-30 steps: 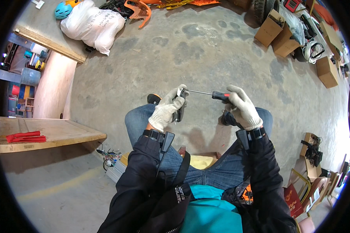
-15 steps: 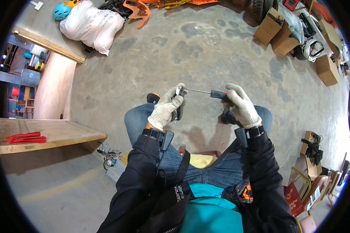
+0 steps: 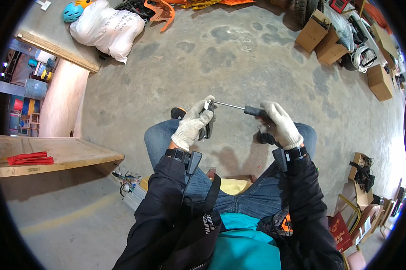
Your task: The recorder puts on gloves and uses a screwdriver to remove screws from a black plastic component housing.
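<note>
My right hand (image 3: 280, 124), in a whitish knit work glove, is wrapped round the dark handle of a screwdriver (image 3: 252, 110). Its thin metal shaft runs left, and the tip meets the upper end of a flat, dark, narrow part (image 3: 208, 120). That part stands roughly on edge in my gloved left hand (image 3: 191, 124), pinched between thumb and fingers. Exactly what the dark part is cannot be made out, and the glove covers some of it. Both hands are over the concrete floor, between my knees.
At the left, a wooden bench (image 3: 77, 153) bears a folded red cloth (image 3: 31, 158). Loose wiring (image 3: 128, 181) lies beside my left leg. White sacks (image 3: 107, 30) are at the far left, cardboard boxes (image 3: 313, 31) at the far right, and a folding chair (image 3: 362, 225) at the near right.
My right hand's fingers have shifted on the screwdriver handle, which looks turned, its red mark now out of sight. My left hand and the dark part have stayed nearly still.
</note>
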A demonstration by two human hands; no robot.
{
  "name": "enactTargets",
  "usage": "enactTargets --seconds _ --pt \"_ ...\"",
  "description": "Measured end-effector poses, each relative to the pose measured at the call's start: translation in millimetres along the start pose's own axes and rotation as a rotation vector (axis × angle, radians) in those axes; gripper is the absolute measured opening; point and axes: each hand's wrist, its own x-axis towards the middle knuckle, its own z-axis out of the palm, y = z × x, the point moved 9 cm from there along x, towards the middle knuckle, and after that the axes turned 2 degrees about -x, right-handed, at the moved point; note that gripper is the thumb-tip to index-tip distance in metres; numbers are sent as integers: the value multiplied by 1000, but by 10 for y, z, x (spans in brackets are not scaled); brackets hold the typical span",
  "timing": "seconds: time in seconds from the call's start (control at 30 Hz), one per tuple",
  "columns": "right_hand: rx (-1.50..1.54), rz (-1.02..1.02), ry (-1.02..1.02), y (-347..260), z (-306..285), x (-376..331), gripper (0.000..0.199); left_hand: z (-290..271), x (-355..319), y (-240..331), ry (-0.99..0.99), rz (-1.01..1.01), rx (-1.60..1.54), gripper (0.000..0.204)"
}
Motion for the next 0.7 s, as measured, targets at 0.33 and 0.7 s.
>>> enactTargets --seconds 0.33,0.7 --pt "-85 -119 41 -13 -161 34 39 38 20 -2 -11 15 -31 68" --pt "-183 90 -49 0 -11 -48 41 -14 0 14 22 7 -7 66"
